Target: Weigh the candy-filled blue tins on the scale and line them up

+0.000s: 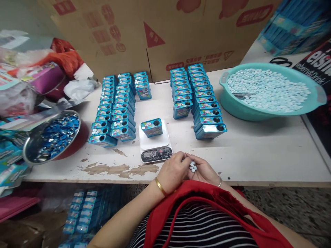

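Worn white counter (258, 155) w/ stock around it.
Big brown cardboard box (160, 31) at back. Two blocks of small blue rectangular tins, open holes on top: 3 rows at left (113, 106), 2 rows at right (201, 100). Round teal plastic basin (258, 116) at far right, heaped w/ pale blue-white tablets (269, 89); black scissors (280, 62) just behind it. Steel bowl (28, 148) of shiny blue caps (58, 136) on left edge, red & clear plastic bags (64, 57) behind. More blue tins (82, 210) stacked under counter.
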The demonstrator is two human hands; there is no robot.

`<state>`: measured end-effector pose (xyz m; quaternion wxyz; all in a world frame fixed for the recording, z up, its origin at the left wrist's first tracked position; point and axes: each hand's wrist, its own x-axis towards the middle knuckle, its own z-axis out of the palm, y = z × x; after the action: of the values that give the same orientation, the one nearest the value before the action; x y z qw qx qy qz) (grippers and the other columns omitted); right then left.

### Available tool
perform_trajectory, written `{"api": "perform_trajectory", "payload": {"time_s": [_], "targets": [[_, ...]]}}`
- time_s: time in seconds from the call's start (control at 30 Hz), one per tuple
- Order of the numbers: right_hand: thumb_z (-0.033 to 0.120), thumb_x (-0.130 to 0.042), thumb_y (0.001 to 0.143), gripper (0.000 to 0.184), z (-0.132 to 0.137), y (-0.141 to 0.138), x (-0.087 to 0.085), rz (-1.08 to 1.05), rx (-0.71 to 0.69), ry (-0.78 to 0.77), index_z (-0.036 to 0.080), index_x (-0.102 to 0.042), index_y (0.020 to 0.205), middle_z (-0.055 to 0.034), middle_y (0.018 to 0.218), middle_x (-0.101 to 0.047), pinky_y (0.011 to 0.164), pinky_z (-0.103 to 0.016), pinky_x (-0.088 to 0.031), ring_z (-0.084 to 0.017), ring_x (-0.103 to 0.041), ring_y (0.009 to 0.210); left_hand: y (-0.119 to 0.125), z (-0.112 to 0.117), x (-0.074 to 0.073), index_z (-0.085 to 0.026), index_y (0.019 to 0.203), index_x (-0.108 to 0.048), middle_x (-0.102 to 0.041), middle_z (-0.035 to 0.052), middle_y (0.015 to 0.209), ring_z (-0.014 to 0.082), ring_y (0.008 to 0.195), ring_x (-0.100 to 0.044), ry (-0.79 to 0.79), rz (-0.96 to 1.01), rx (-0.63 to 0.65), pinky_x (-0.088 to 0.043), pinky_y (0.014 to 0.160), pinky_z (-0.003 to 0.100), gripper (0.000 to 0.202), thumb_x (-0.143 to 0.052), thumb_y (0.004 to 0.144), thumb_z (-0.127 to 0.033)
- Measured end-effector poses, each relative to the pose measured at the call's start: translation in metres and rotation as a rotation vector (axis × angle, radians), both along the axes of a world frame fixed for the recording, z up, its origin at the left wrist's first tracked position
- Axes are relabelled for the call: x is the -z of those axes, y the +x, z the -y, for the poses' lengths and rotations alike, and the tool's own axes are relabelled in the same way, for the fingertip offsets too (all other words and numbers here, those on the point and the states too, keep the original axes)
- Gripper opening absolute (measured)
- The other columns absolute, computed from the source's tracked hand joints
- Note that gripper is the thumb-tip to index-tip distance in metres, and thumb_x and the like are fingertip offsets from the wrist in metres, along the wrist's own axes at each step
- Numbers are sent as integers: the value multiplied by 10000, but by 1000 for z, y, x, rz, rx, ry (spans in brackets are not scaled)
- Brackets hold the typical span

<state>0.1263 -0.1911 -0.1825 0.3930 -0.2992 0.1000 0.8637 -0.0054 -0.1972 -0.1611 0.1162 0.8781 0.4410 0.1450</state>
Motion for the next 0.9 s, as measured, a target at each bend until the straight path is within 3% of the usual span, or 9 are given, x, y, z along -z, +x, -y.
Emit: {"api": "perform_trajectory", "payload": {"time_s": [0.17, 0.37, 0.47, 0.63, 0.7, 0.8, 0.83, 0.9], "targets": [[75, -487, 859, 183, -6, -1, 2, -25, -4, -14, 116, -655, 801, -14, 706, -710, 616, -188, -556, -93, -660, 607, -5, -4, -1, -142, 895, -547, -572, 65, 922, 152, 835, -540, -18, 54, 35, -503, 726, 264, 120, -428, 902, -136], [79, -482, 858, 185, -24, -10, -6, -38, 2, 73, 80, -663, 818, -37, 700, -707, 591, -191, -551, -100, -660, 609, -14, -20, -11, -151, 861, -555, -572, 65, 897, 146, 801, -547, -6, 111, 41, -496, 697, 261, 138, -424, 901, -142], [70, -455, 865, 209, -30, -12, -10, -42, 1, 45, 80, -659, 823, -52, 721, -718, 642, -210, -568, -109, -681, 643, -25, -33, -22, -163, 916, -567, -562, 49, 877, 124, 782, -546, 0, 244, 11, -489, 698, 241, 121, -450, 899, -145], [127, -440, 893, 217, -40, -17, -20, -45, -43, 38, 45, -638, 921, -153, 912, -726, 854, -328, -559, -191, -700, 899, -42, -58, -51, -168, 928, -580, -566, 34, 863, 105, 746, -539, 128, 409, -146, -467, 675, 231, 75, -524, 878, -160], [166, -447, 906, 207, -46, -21, -24, -79, -25, 63, 71, -630, 892, -116, 845, -728, 796, -301, -577, -169, -708, 821, -40, -60, -58, -172, 949, -589, -575, 37, 868, 108, 752, -544, 71, 362, -92, -468, 678, 234, 103, -509, 886, -158], [188, -473, 907, 183, -53, -27, -28, -145, -7, 71, 106, -609, 817, -31, 675, -694, 541, -185, -558, -105, -668, 583, -37, -55, -59, -192, 1071, -578, -602, 62, 956, 152, 861, -564, 3, 263, 16, -485, 742, 286, 194, -532, 883, -214], [180, -485, 900, 163, -54, -29, -29, -150, -17, 64, 101, -608, 827, -37, 684, -695, 516, -172, -549, -104, -667, 576, -40, -53, -56, -199, 1110, -564, -603, 70, 998, 170, 909, -563, 59, 271, -14, -485, 776, 314, 244, -561, 869, -238], [153, -499, 884, 136, -56, -32, -31, -135, -39, 37, 74, -610, 883, -97, 782, -714, 619, -205, -581, -143, -707, 701, -53, -54, -49, -208, 1165, -531, -587, 82, 1067, 203, 993, -548, 262, 354, -219, -474, 820, 351, 382, -647, 809, -281]]}}
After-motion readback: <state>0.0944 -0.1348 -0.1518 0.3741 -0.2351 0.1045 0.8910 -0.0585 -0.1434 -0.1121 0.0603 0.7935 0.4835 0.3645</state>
